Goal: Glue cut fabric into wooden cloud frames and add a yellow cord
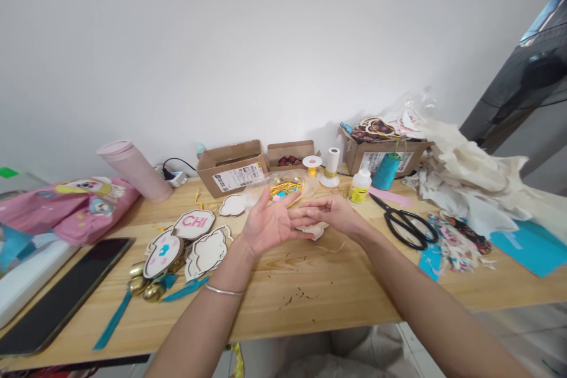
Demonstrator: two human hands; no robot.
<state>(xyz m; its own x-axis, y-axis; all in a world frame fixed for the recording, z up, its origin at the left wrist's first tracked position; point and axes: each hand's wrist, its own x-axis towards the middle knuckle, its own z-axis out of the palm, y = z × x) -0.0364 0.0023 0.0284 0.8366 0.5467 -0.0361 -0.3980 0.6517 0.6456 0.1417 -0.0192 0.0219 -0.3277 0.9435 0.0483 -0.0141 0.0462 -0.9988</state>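
Observation:
My left hand (pixel 268 227) is turned palm up over the middle of the table, fingers spread, with nothing on the palm. Bent fingers of my right hand (pixel 336 214) are pressed together and meet the fingertips of the left; whether something small is between them is hidden. Just below the fingers lies a pale cloud-shaped fabric piece (pixel 316 230), partly covered, with a thin thread (pixel 331 248) beside it. Behind the hands is a clear plastic bag (pixel 308 182) with yellow cords (pixel 287 189) in it. Another white cloud-shaped piece (pixel 233 205) lies left of the bag.
At left are embroidered patches (pixel 195 223), brass bells (pixel 154 291), a phone (pixel 66 292) and a pink tumbler (pixel 135 170). Boxes (pixel 233 168), a glue bottle (pixel 359 185) and teal thread (pixel 387 171) stand behind. Black scissors (pixel 410 227), scraps (pixel 458 242) and cloth (pixel 478 159) lie right.

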